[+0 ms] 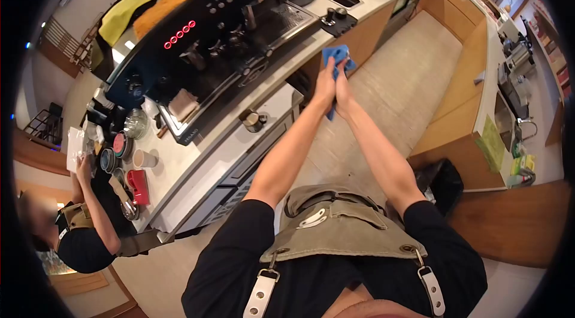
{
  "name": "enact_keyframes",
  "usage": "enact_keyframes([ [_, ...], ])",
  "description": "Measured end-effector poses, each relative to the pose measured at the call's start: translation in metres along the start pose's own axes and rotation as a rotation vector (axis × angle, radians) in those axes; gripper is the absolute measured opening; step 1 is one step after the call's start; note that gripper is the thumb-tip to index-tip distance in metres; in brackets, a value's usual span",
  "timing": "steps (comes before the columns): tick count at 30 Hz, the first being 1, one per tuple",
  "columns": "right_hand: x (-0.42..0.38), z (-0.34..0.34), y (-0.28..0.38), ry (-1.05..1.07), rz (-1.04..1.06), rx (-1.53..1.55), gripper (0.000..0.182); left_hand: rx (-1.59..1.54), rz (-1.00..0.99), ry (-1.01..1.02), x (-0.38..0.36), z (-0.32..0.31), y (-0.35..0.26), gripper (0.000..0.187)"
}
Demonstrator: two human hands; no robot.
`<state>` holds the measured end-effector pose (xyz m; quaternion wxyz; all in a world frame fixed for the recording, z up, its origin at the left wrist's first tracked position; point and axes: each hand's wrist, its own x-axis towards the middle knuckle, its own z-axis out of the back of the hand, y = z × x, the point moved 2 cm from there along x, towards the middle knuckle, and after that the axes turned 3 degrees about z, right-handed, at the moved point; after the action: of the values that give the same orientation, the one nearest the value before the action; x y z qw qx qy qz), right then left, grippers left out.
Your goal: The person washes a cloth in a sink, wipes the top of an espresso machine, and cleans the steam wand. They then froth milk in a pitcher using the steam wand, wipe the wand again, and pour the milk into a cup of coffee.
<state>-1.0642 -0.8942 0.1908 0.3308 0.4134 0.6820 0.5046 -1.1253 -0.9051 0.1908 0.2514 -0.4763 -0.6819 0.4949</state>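
A blue cloth (336,53) is pressed between my two palms, held out in front of me over the floor. My left hand (324,86) lies along one side of it and my right hand (344,88) along the other, fingers pointing away from me. The cloth's crumpled top sticks out past my fingertips, and a small corner hangs below my wrists. Nearest to my hands is the counter edge with the espresso machine (209,42) on the left. A metal pitcher (253,120) sits lower down, nearer to me.
At the left, a co-worker (87,222) holds something white and flat. Cups, bowls and a red object (138,187) crowd that counter end. On the right stands a wooden counter (455,120) with a sink and a green cloth (490,143); a black bin (442,181) is below.
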Motion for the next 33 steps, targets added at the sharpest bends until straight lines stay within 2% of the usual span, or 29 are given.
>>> enact_keyframes([
  [4, -0.016, -0.005, 0.014, 0.218, -0.153, 0.103, 0.084, 0.039, -0.070, -0.193, -0.011, -0.001, 0.001, 0.061],
  [6, -0.037, -0.013, 0.036, 0.267, -0.216, 0.194, 0.076, 0.048, -0.062, -0.304, -0.009, 0.002, -0.004, 0.061],
  [9, -0.040, -0.020, 0.041, 0.383, 0.000, 0.152, 0.086, 0.132, -0.094, -0.431, -0.011, 0.008, -0.020, 0.060],
  [10, -0.045, -0.018, 0.041, 0.407, -0.026, 0.098, 0.083, 0.063, -0.082, -0.443, -0.003, 0.018, -0.029, 0.055],
  [11, -0.052, -0.011, 0.044, 0.430, -0.051, 0.045, 0.080, -0.142, -0.162, -0.433, 0.014, 0.030, -0.027, 0.050],
  [12, -0.057, -0.007, 0.048, 0.447, -0.077, -0.007, 0.077, -0.016, -0.204, -0.473, 0.027, 0.046, -0.030, 0.048],
  [13, -0.055, -0.005, 0.064, 0.455, 0.017, -0.131, 0.071, 0.110, -0.243, -0.507, 0.036, 0.061, -0.038, 0.047],
  [15, -0.046, -0.006, 0.118, 0.450, 0.191, -0.381, 0.060, -0.220, -0.176, -0.352, 0.027, 0.059, -0.080, 0.051],
  [17, -0.039, -0.030, 0.161, 0.329, 0.484, -0.516, 0.047, -0.258, -0.218, -0.226, 0.011, 0.048, -0.115, 0.056],
  [18, -0.036, -0.043, 0.181, 0.262, 0.649, -0.635, 0.049, -0.039, -0.260, -0.106, 0.019, 0.057, -0.117, 0.063],
  [19, -0.031, -0.055, 0.200, 0.196, 0.818, -0.754, 0.051, -0.093, -0.194, -0.043, 0.013, 0.052, -0.123, 0.068],
  [21, -0.019, -0.077, 0.221, 0.304, 0.989, -0.869, 0.045, -0.200, -0.079, 0.077, -0.012, 0.033, -0.159, 0.078],
  [23, -0.004, -0.089, 0.243, 0.495, 1.005, -0.952, 0.041, -0.167, 0.029, 0.257, -0.031, 0.028, -0.192, 0.104],
  [25, 0.017, -0.098, 0.263, 0.765, 0.861, -0.997, 0.039, -0.141, 0.073, 0.424, -0.040, 0.032, -0.219, 0.108],
  [26, 0.034, -0.098, 0.272, 0.755, 0.761, -1.043, 0.030, -0.109, 0.063, 0.422, -0.045, 0.032, -0.232, 0.114],
  [27, 0.040, -0.102, 0.287, 0.734, 0.867, -1.012, 0.023, -0.085, 0.112, 0.456, -0.045, 0.041, -0.241, 0.105],
  [29, 0.058, -0.110, 0.312, 0.696, 0.963, -0.936, 0.020, 0.327, -0.238, 0.348, -0.047, 0.048, -0.258, 0.096],
  [30, 0.070, -0.115, 0.325, 0.685, 1.086, -0.951, 0.020, 0.612, -0.447, 0.265, -0.048, 0.049, -0.273, 0.095],
  [31, 0.082, -0.121, 0.339, 0.713, 1.058, -1.059, 0.025, 0.893, -0.644, 0.120, -0.049, 0.050, -0.289, 0.102],
  [33, 0.091, -0.139, 0.355, 0.589, 1.180, -0.973, 0.028, 1.058, -0.658, -0.001, -0.058, 0.033, -0.320, 0.089],
])
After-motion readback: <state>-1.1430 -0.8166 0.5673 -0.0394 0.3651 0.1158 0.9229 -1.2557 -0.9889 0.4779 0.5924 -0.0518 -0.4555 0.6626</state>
